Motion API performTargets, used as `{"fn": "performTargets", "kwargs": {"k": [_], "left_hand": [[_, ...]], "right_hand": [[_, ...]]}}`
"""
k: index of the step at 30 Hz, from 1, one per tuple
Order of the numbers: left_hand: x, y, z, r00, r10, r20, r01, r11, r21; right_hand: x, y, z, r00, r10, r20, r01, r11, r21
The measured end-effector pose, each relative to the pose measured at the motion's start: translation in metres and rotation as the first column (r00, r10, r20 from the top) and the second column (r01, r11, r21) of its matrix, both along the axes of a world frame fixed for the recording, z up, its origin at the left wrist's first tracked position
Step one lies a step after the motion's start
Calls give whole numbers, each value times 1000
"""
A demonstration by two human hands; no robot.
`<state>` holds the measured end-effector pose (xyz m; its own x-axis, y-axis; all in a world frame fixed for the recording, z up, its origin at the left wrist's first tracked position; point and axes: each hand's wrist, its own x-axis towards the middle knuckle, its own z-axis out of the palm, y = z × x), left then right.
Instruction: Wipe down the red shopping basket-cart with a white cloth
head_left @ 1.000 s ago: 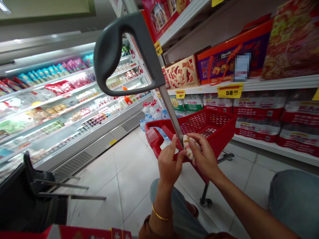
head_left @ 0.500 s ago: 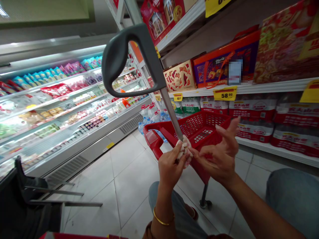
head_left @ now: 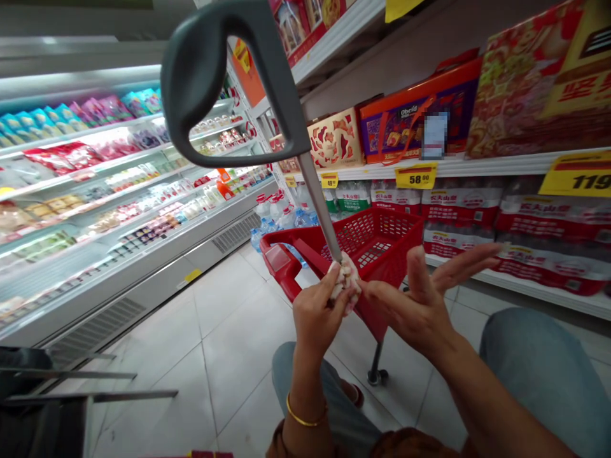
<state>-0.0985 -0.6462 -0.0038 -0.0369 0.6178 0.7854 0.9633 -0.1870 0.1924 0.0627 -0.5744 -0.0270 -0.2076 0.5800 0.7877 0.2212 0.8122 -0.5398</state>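
With our left hand (head_left: 315, 312) we are pinching a crumpled white piece (head_left: 348, 291), at the lower visible end of the metal bar (head_left: 321, 203). Our right hand (head_left: 424, 308) has the fingers spread, and one finger reaches to the edge of this piece. The red cart (head_left: 398, 222), just beyond, has walls with many holes. Behind it stand packs of bottles (head_left: 458, 210); on the left, the refrigerated cabinet (head_left: 143, 280) contains rows of colourful bags (head_left: 107, 109).

A bright strip light (head_left: 81, 77) glows in the upper left above an open chilled display case (head_left: 157, 267). Pale tiled floor (head_left: 243, 356) fills the lower middle; white shelving (head_left: 506, 165) lines the right, a dark chair (head_left: 42, 426) the lower left.
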Motion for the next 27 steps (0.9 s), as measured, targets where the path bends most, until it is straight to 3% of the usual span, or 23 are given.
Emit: {"fn": "performTargets", "kwargs": {"k": [3, 5, 8, 13, 16, 27], "left_hand": [[1, -1, 1, 1000, -3, -2, 3, 1000, -9], [0, -1, 1, 1000, 1, -2, -1, 1000, -16], [0, -1, 0, 1000, 6, 4, -6, 1000, -22], [0, -1, 1, 1000, 1, 5, -1, 1000, -19], [1, 0, 1, 1000, 7, 11, -7, 1000, -10], [0, -1, 0, 999, 19, 25, -18, 998, -60]], "right_hand": [[-2, -1, 6, 985, -158, -70, 164, 983, 87], [-3, -1, 10, 983, -173, -60, 179, 977, 112], [-4, 0, 19, 988, -152, -32, 155, 981, 115], [-7, 2, 47, 1000, 13, 4, -13, 997, 73], [-11, 6, 58, 999, 43, -13, -43, 998, 43], [-15, 10, 48, 997, 82, -1, -82, 996, -18]]}}
